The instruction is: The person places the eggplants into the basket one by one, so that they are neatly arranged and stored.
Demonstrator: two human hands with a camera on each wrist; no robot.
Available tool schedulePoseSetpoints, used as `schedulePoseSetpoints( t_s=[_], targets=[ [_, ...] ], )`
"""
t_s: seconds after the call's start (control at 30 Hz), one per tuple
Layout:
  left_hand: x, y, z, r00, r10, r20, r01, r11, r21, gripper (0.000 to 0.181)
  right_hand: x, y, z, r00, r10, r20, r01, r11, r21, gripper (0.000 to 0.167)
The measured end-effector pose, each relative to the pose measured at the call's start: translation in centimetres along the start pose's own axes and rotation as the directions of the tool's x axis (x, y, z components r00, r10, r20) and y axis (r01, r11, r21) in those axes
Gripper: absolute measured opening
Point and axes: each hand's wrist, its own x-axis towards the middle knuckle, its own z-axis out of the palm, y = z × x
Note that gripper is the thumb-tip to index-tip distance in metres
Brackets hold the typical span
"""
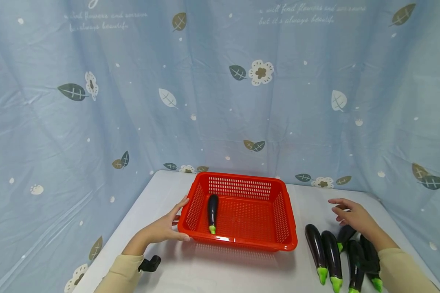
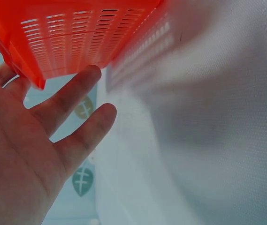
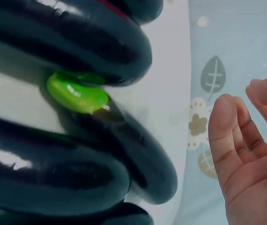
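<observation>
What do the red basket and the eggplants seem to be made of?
Red basket: likely molded plastic, glossy, given the highlight on its rim and regular slots in its walls.
Eggplants: smooth and glossy, with bright reflections; the vivid green caps hint at plastic imitations, though the material stays open.

Walled by a blue curtain (image 1: 212, 122) printed with leaves (image 1: 72, 92), flowers (image 1: 261, 72) and cursive lettering (image 1: 313, 8); furnished with a white table (image 1: 205, 276).

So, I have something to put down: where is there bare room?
Inside the basket, the floor right of the lone eggplant is bare. So is the table in front of the basket, and its strip between basket and right hand. It's crowded at the table's near right, where the other eggplants lie bunched.
</observation>
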Motion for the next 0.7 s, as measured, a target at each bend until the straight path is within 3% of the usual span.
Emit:
schedulePoseSetpoints(
  t_s=[0.7],
  targets=[
    [-0.1, 0.2, 0.0, 1.0, 0.004, -0.002, -0.004, 1.0, -0.011, 0.121, -2.2, 2.7, -2.0, 0.997, 0.077, -0.015, -0.078, 0.997, -0.01, 0.051]
  ],
)
